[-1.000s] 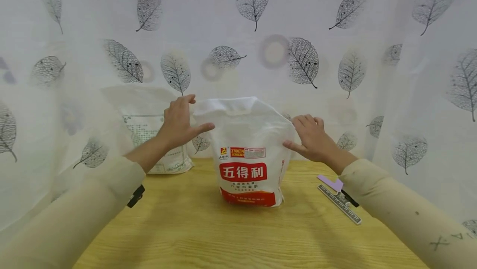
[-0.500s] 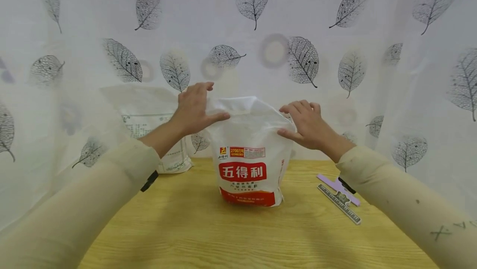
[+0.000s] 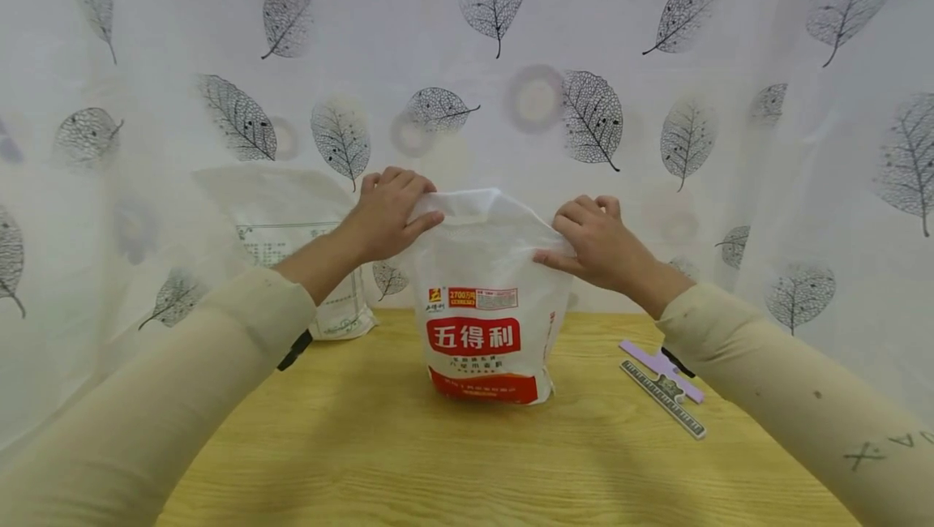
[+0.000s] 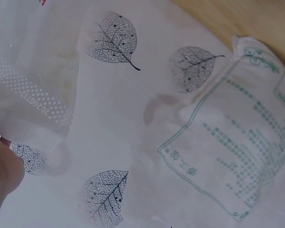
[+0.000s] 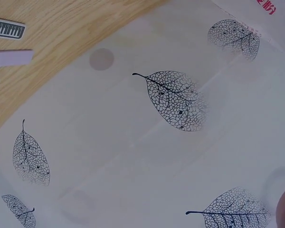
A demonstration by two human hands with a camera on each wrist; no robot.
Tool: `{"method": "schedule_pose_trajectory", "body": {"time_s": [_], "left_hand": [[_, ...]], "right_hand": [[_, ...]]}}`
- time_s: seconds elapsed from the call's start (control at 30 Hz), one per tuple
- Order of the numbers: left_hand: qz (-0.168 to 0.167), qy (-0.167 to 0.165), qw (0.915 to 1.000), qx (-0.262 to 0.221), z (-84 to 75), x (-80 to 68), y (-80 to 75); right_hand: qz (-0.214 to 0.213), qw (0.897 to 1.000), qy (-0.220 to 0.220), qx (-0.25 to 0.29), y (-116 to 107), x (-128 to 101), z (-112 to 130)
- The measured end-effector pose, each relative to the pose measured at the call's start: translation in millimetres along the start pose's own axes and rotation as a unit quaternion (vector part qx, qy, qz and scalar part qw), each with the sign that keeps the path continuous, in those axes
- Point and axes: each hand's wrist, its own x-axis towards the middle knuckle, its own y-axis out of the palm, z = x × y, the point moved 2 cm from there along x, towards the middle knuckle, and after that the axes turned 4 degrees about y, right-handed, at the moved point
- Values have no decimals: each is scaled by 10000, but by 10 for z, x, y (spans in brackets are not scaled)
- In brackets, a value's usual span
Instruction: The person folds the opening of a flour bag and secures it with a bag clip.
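Note:
A white flour bag (image 3: 474, 259) with red printed labels stands upright on the wooden table in the middle of the head view. My left hand (image 3: 390, 215) pinches its upper left corner, thumb in front and fingers behind the rim. On the other side my right hand (image 3: 600, 239) holds the upper right edge, its thumb lying across the front. Part of the bag's see-through side (image 4: 33, 90) shows in the left wrist view, next to my left thumb (image 4: 7, 166). Only a corner of the bag (image 5: 256, 12) appears in the right wrist view.
Behind and to the left leans a second white bag (image 3: 273, 203) with green print. Right of the flour bag lie a piano-key patterned clip (image 3: 662, 401) and a lilac clip (image 3: 657, 361) on the table (image 3: 467, 462). A leaf-patterned curtain (image 3: 452, 16) hangs behind.
My left hand has moved right onto the bag's upper left corner and taken hold of it. The right hand has shifted slightly left, closing on the right edge. The bag stays in place.

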Motion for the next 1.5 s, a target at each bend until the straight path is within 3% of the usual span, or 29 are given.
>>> {"method": "schedule_pose_trajectory", "body": {"time_s": [0.4, 0.5, 0.63, 0.77, 0.87, 1.03, 1.2, 1.33, 1.5], "left_hand": [[-558, 320, 9970, 429, -38, -6, -25], [-531, 359, 9968, 473, -52, 0, -31], [-210, 437, 9988, 112, -72, 1, -40], [175, 523, 9974, -453, -163, 14, -40], [350, 516, 9968, -505, -268, 54, -27], [596, 358, 9974, 210, -379, 114, -6], [694, 384, 9924, 946, -362, 91, 5], [606, 528, 9914, 1034, -333, 71, 17], [533, 589, 9918, 1005, -326, 72, 35]], "right_hand": [[-769, 9903, -1156, -94, 27, -53, 61], [-869, 9841, -1546, -91, 52, -86, 89], [-796, 9795, -1853, 9, 90, -131, 128], [-657, 9808, -1837, -47, 106, -173, 151], [-570, 9816, -1819, -85, 115, -204, 157], [-447, 9832, -1768, 60, 132, -242, 150], [-513, 9858, -1569, 310, 127, -257, 150], [-486, 9936, -946, 371, 111, -257, 163], [-42, 9997, -235, 13, 134, -273, 163]]}}
